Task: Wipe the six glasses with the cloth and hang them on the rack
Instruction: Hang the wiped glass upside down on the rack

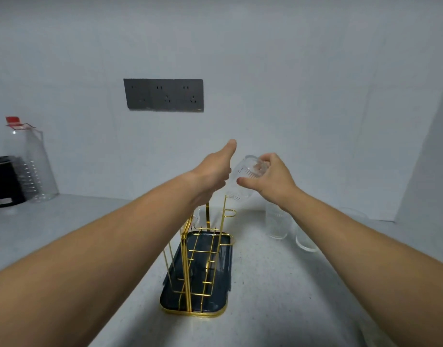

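My right hand [273, 181] grips a clear ribbed glass [244, 169] by its base, tilted with the mouth down. The mouth is just above the far right prong of the gold wire rack [224, 214]. My left hand [213, 169] is beside the glass on its left, thumb raised and fingers spread, touching or nearly touching its side. The rack stands on a dark tray [221, 294] with a gold rim. Another glass [196, 217] shows partly under my left wrist at the rack's far left. Two glasses [278, 225] [306, 240] stand on the counter under my right forearm. No cloth is in view.
A clear plastic bottle [34, 164] with a red cap and a black appliance [4, 182] stand at the far left of the counter. A dark socket panel [163, 95] is on the back wall. A side wall [425, 159] closes the right end.
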